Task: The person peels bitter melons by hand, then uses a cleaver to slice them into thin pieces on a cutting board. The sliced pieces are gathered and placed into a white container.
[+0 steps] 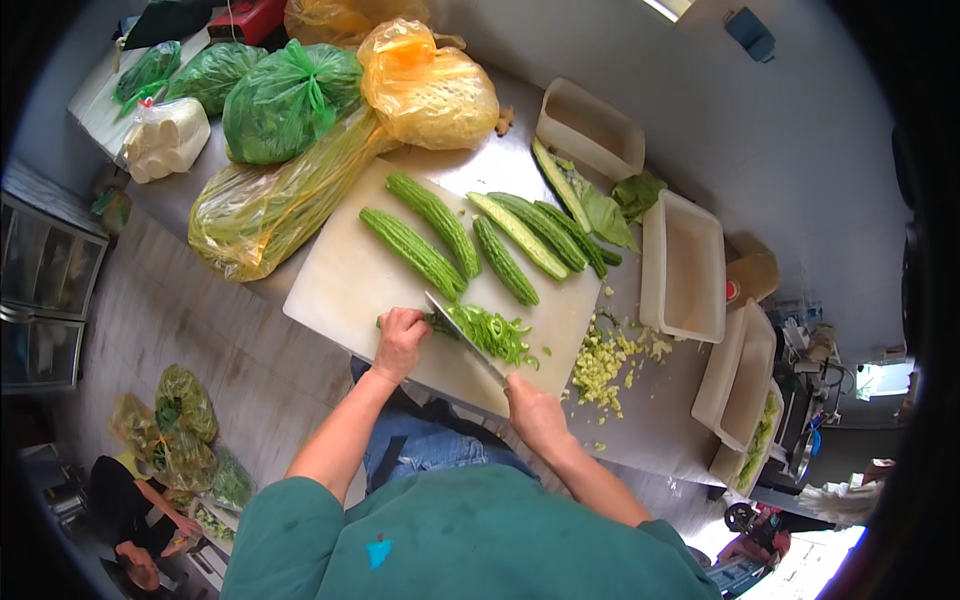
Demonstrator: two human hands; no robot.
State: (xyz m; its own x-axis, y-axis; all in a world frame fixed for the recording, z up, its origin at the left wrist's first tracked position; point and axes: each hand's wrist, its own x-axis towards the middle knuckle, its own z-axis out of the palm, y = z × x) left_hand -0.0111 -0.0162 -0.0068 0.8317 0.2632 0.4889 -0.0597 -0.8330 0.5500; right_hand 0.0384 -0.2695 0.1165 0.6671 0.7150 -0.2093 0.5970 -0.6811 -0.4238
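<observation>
My right hand (pixel 536 412) grips the handle of a kitchen knife (pixel 471 345), its blade slanting up and left across a white cutting board (pixel 337 281). My left hand (pixel 401 341) presses a piece of bitter melon (pixel 436 323) to the board, left of the blade; my fingers hide most of it. Thin green slices (pixel 491 334) lie heaped on the blade's right side. Above the hands are two ridged lengths of bitter melon (pixel 412 251). Further right lies a shorter piece (pixel 506 262), then a half with its pale hollowed side up (pixel 517 234), among several others.
Scraped-out pulp (pixel 604 367) is scattered on the metal table right of the board. Plastic bins (pixel 682 262) line the wall side. Knotted green (pixel 292 105) and yellow bags (pixel 431 90) stand behind the board. At lower left, another person (pixel 127 495) works beside bagged greens (pixel 184 427).
</observation>
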